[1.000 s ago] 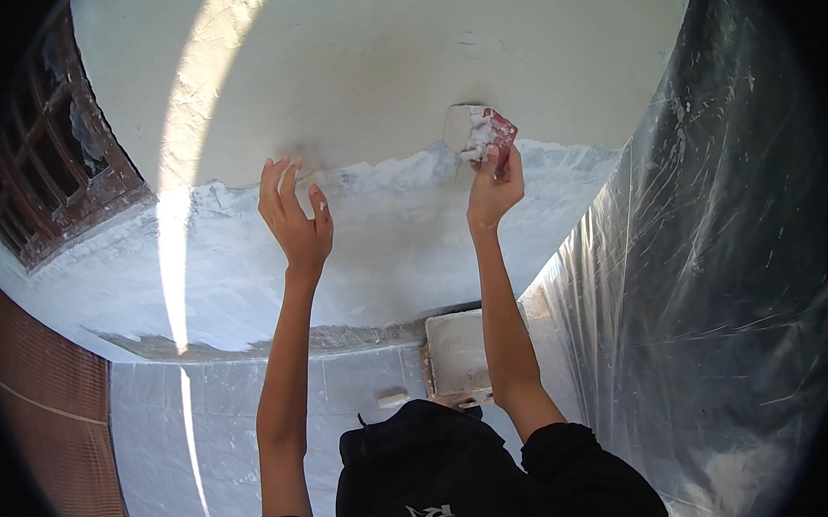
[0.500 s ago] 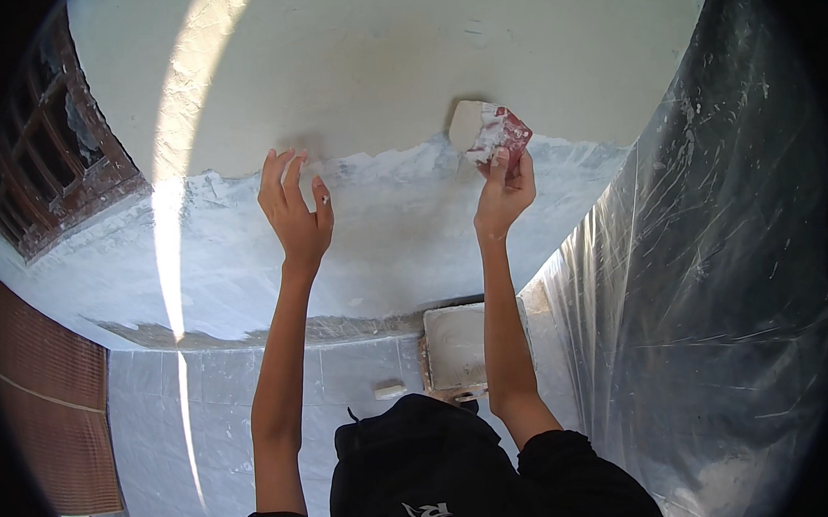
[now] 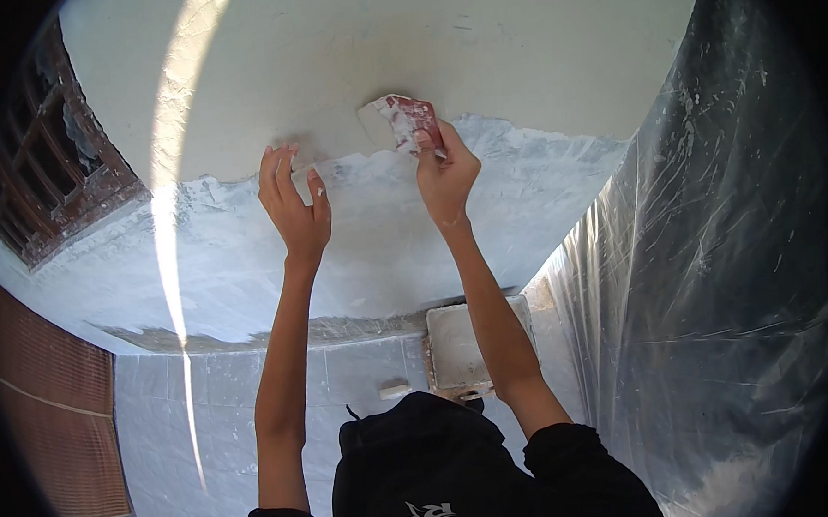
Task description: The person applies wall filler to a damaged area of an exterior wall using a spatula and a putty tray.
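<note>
In my right hand is a putty scraper with a red upper part smeared in white putty. Its pale wide end lies at the wall, just above the ragged line where a smooth greenish-cream coat meets the whiter, patchy lower part. The thumb presses on the near face of the scraper; the other fingers are mostly hidden behind it. To the left, my left hand is raised by the same line, fingers apart, holding nothing. A little white putty sticks to its fingertips. Whether it touches the wall I cannot tell.
Clear plastic sheeting hangs along the right side. A brown window grille is at the upper left, a ribbed brown panel below it. On the grey floor are a putty-smeared square board and a small pale block.
My right hand has carried the scraper left along the wall, toward the left hand, and tilted it leftward. The left hand has stayed nearly in place.
</note>
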A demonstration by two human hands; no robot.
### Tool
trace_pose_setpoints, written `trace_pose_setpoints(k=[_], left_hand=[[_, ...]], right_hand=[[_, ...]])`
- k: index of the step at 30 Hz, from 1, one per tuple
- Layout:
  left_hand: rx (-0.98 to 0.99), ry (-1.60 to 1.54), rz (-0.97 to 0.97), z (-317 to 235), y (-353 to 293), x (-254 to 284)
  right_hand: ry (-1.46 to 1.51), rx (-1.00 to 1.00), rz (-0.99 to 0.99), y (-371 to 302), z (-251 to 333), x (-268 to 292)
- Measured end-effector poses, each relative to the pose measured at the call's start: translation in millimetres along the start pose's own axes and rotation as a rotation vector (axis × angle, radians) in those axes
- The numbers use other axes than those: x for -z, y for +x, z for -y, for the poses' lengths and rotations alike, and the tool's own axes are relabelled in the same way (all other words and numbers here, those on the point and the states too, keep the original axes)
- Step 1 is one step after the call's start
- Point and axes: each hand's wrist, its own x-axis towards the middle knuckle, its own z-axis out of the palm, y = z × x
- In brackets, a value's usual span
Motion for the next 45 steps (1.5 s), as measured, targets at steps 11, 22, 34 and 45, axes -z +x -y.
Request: trace_pose_setpoints(k=[11, 22, 34, 45], left_hand=[[0.046, 0.02, 0.024, 12, -9, 11], [0.047, 0.004, -0.021, 23, -11, 19], [0.076, -0.019, -0.015, 23, -16, 24], [0.11, -0.022, -0.004, 20, -27, 31]], right_hand=[[0.134, -0.022, -0.066, 12, 6, 5], [0.248, -0.078, -0.135, 4, 11, 0], [0.208, -0.174, -0.325, 26, 11, 22], [0.146, -0.144, -0.348, 18, -2, 33]])
